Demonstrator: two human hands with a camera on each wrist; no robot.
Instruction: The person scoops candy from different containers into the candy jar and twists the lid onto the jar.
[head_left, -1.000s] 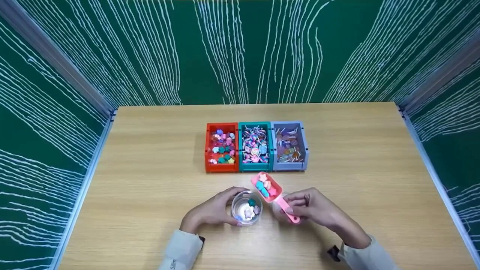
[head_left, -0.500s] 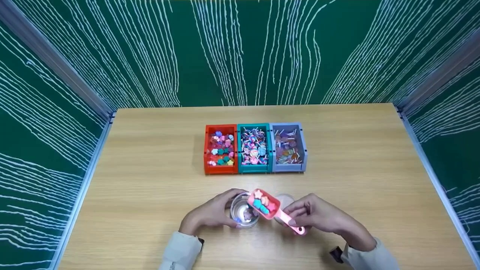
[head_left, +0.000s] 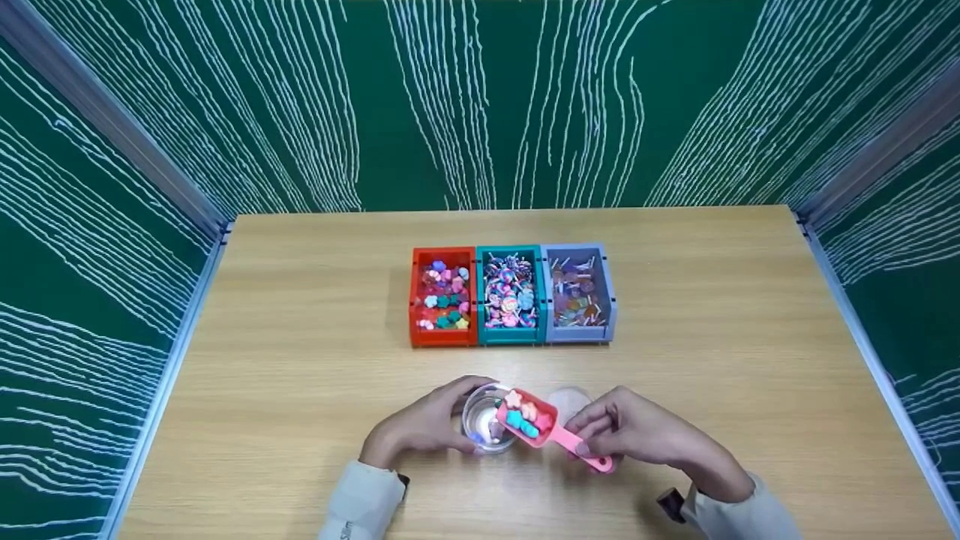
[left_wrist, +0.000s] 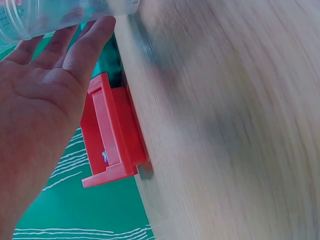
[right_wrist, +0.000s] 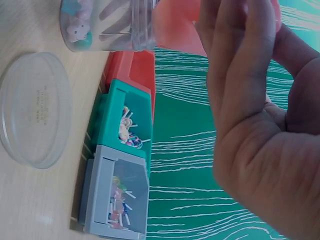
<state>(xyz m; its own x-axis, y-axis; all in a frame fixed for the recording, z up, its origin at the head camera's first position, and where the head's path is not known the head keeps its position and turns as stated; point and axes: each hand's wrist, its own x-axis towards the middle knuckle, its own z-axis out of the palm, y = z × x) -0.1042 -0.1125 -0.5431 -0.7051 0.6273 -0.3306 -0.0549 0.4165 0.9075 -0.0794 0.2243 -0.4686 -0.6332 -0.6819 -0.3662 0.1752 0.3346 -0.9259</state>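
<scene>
My left hand (head_left: pixel 421 421) holds a clear plastic jar (head_left: pixel 478 430) between thumb and fingers on the table. Several small star and flower charms lie at the jar's bottom, seen in the right wrist view. Between thumb and fingers, my right hand (head_left: pixel 645 431) pinches the handle of a pink scoop (head_left: pixel 571 441). Its bowl overlaps the jar's right rim and carries several charms (head_left: pixel 528 411), pink, peach and turquoise. In the right wrist view, the scoop's mouth meets the jar's opening. A round clear lid (right_wrist: pixel 36 111) lies on the table, partly behind the right hand in the head view.
Three joined bins stand beyond the hands: red (head_left: pixel 444 338) with charms, teal (head_left: pixel 511 337) with lollipop-shaped pieces, grey-blue (head_left: pixel 581 334) with translucent stick pieces. Green walls with white wavy lines enclose the wooden table (head_left: pixel 315 300) at the back and sides.
The scoop has moved down and slightly left, its bowl now over the jar's right rim. The charms still sit in it. My left hand and the jar have stayed put.
</scene>
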